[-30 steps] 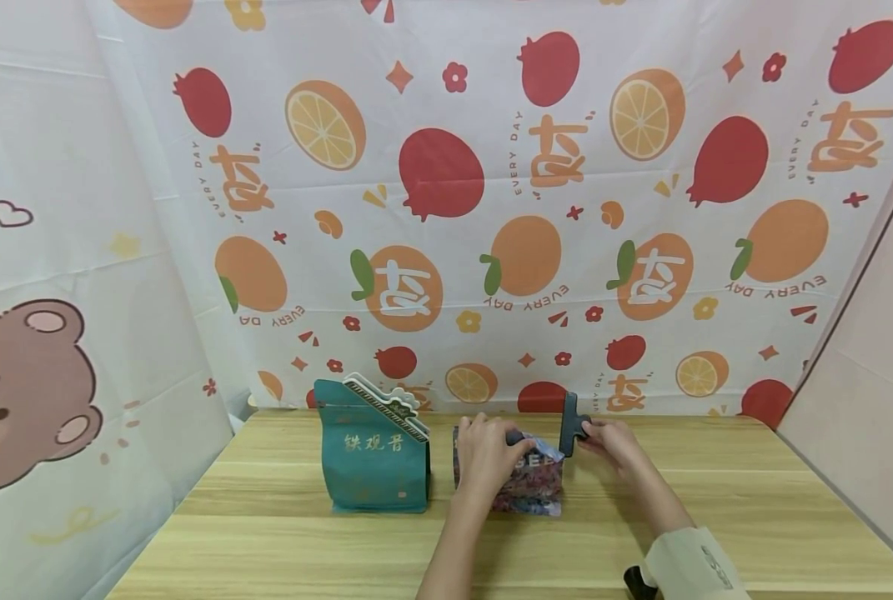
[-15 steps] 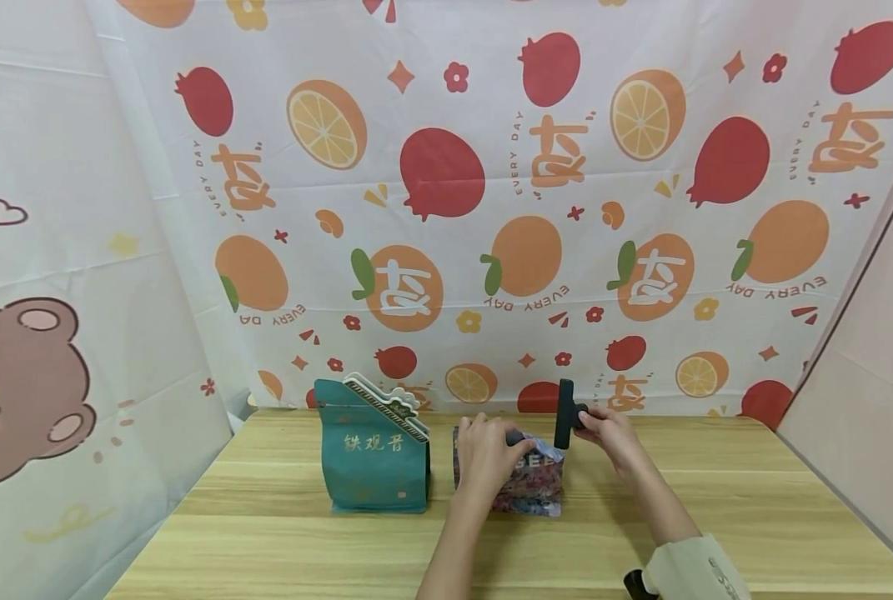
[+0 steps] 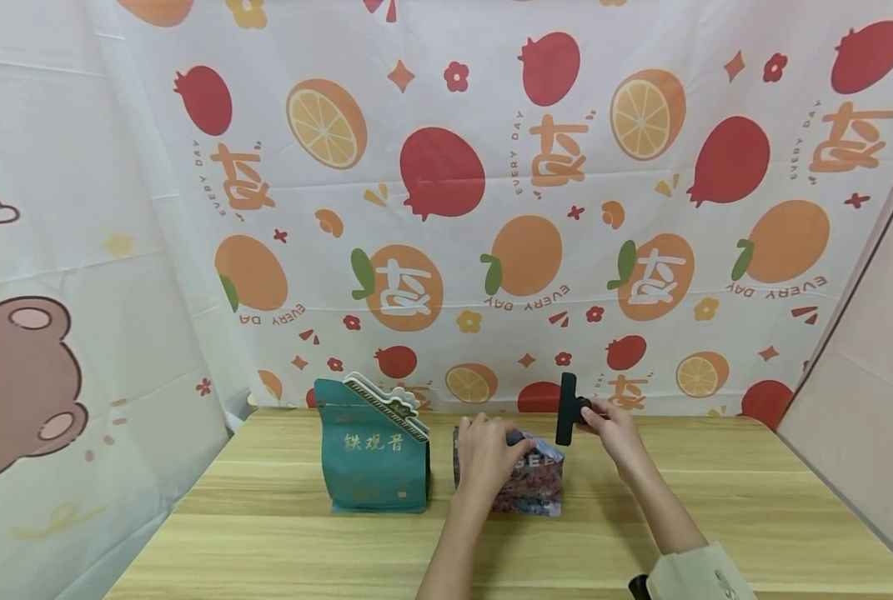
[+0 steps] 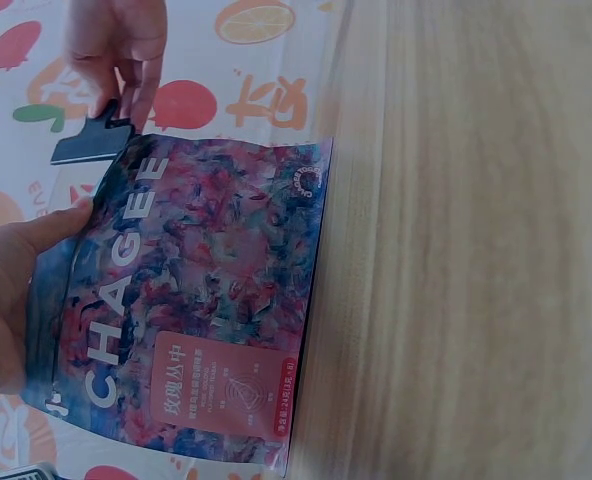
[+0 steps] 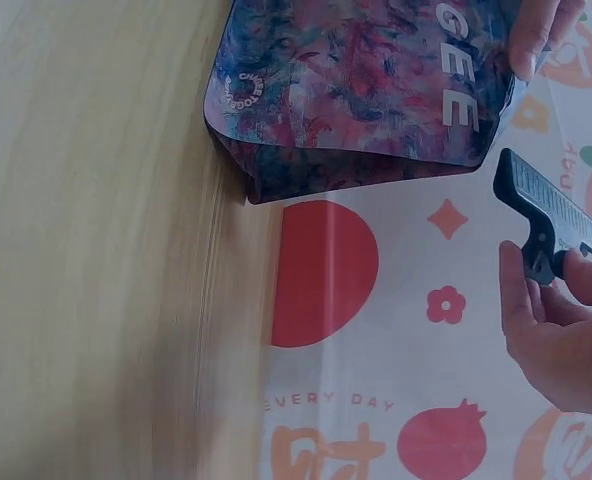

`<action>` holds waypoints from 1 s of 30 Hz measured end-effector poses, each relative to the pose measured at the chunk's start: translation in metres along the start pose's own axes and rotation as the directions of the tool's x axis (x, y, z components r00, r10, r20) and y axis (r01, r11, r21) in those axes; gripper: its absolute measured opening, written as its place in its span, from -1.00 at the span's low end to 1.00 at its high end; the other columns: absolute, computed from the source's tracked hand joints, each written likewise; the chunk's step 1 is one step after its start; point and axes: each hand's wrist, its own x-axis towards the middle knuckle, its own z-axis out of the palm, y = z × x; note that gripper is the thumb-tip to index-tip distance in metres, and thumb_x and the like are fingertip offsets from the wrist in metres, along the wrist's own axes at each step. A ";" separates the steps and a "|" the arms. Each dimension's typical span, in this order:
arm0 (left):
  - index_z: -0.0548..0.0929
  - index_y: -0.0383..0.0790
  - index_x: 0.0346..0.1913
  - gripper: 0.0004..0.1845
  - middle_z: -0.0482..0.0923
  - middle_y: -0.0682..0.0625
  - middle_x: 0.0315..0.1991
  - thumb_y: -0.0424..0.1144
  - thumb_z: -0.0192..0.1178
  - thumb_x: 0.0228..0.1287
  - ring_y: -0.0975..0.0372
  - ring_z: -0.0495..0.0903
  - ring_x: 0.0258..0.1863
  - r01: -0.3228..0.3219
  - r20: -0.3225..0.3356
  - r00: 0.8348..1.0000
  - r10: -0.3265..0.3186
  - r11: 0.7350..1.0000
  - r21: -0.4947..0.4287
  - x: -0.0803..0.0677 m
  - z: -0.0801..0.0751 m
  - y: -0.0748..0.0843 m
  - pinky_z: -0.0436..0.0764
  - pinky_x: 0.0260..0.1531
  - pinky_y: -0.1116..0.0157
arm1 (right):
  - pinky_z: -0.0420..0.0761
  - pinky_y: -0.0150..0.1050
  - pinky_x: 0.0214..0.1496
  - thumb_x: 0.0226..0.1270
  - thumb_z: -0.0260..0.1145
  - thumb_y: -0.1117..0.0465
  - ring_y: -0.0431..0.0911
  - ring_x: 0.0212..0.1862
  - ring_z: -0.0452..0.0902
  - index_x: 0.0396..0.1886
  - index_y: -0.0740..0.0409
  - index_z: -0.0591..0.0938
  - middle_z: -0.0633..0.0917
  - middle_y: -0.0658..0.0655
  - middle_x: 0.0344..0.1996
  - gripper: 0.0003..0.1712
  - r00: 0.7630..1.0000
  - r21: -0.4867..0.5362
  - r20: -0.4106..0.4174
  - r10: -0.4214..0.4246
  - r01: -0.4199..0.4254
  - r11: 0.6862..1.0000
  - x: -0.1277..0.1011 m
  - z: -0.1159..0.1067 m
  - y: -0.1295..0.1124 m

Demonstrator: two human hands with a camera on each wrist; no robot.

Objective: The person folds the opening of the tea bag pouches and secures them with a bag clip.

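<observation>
standing upright mid-table, the floral pouch (image 3: 523, 482) has my left hand (image 3: 482, 457) gripping its folded top, just right of a teal tea bag (image 3: 372, 458). my right hand (image 3: 613, 432) pinches the black clip (image 3: 566, 409) just above its right corner. i judge the fold could spring open if my grip loosens.

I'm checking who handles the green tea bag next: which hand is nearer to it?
Left. The left hand holds the floral pouch right beside the green tea bag; the right hand is farther, pinching a black clip.
</observation>
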 end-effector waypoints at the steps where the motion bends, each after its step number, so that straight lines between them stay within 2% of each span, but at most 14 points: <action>1: 0.75 0.03 -0.49 -0.74 0.59 0.18 -0.57 0.13 0.39 -0.12 0.27 0.37 -0.53 0.001 -0.002 1.000 -0.001 1.000 -0.002 -0.001 0.000 0.000 0.21 -0.44 0.32 | 0.26 0.02 0.18 0.44 -0.02 0.33 0.22 0.01 0.47 0.27 0.56 0.17 0.36 0.48 0.00 -0.48 1.000 -0.005 -0.006 -0.005 0.005 1.000 -0.002 0.000 -0.001; 5: 0.75 0.03 -0.48 -0.74 0.60 0.17 -0.56 0.12 0.39 -0.12 0.27 0.37 -0.53 0.007 -0.003 1.000 -0.007 1.000 0.002 -0.002 -0.002 0.002 0.20 -0.44 0.32 | 0.35 -0.06 0.12 0.42 0.02 0.34 0.15 -0.07 0.54 0.25 0.52 0.25 0.40 0.45 -0.03 -0.51 0.998 -0.026 -0.039 -0.044 0.043 0.999 -0.006 0.000 -0.002; 8: 0.76 0.04 -0.46 -0.73 0.61 0.17 -0.54 0.13 0.38 -0.11 0.27 0.37 -0.53 0.010 0.002 1.000 -0.010 1.000 0.015 -0.004 -0.003 0.004 0.20 -0.45 0.32 | 0.47 -0.21 0.00 0.39 0.05 0.37 0.09 -0.12 0.57 0.22 0.50 0.32 0.43 0.43 -0.02 -0.55 0.994 -0.034 -0.065 -0.086 0.084 0.996 -0.009 0.001 -0.001; 14: 0.76 0.03 -0.45 -0.73 0.62 0.17 -0.53 0.13 0.38 -0.11 0.26 0.38 -0.52 0.011 0.000 1.000 -0.011 1.000 0.024 -0.006 -0.004 0.007 0.19 -0.45 0.32 | 0.52 -0.42 -0.17 0.33 0.14 0.38 -0.06 -0.15 0.55 0.13 0.47 0.44 0.45 0.39 0.08 -0.60 0.974 -0.138 -0.110 -0.197 0.181 0.974 -0.012 0.002 0.004; 22: 0.76 0.04 -0.43 -0.73 0.62 0.17 -0.51 0.14 0.37 -0.09 0.26 0.40 -0.50 0.013 0.017 1.000 -0.014 1.000 0.022 -0.002 -0.002 0.003 0.21 -0.43 0.32 | 0.43 -0.59 -0.24 0.25 0.22 0.39 0.10 0.05 0.43 0.04 0.44 0.53 0.54 0.35 -0.02 -0.64 0.937 -0.240 -0.178 -0.299 0.254 0.937 -0.012 0.005 0.005; 26: 0.76 0.04 -0.42 -0.73 0.63 0.16 -0.50 0.14 0.36 -0.09 0.26 0.39 -0.50 0.013 0.025 1.000 -0.013 1.000 0.021 0.000 0.000 0.000 0.21 -0.43 0.31 | 0.39 -0.64 -0.22 0.21 0.26 0.40 0.12 0.15 0.35 0.01 0.45 0.55 0.55 0.36 -0.04 -0.64 0.928 -0.229 -0.189 -0.321 0.276 0.933 -0.011 0.007 0.006; 30: 0.76 0.04 -0.42 -0.73 0.63 0.16 -0.49 0.13 0.37 -0.09 0.26 0.40 -0.49 0.006 0.028 1.000 -0.007 1.000 0.013 0.002 0.002 -0.003 0.22 -0.42 0.31 | 0.42 -0.62 -0.23 0.17 0.29 0.40 0.12 0.13 0.37 -0.02 0.43 0.58 0.58 0.34 -0.10 -0.64 0.921 -0.218 -0.198 -0.337 0.294 0.931 -0.007 0.010 0.009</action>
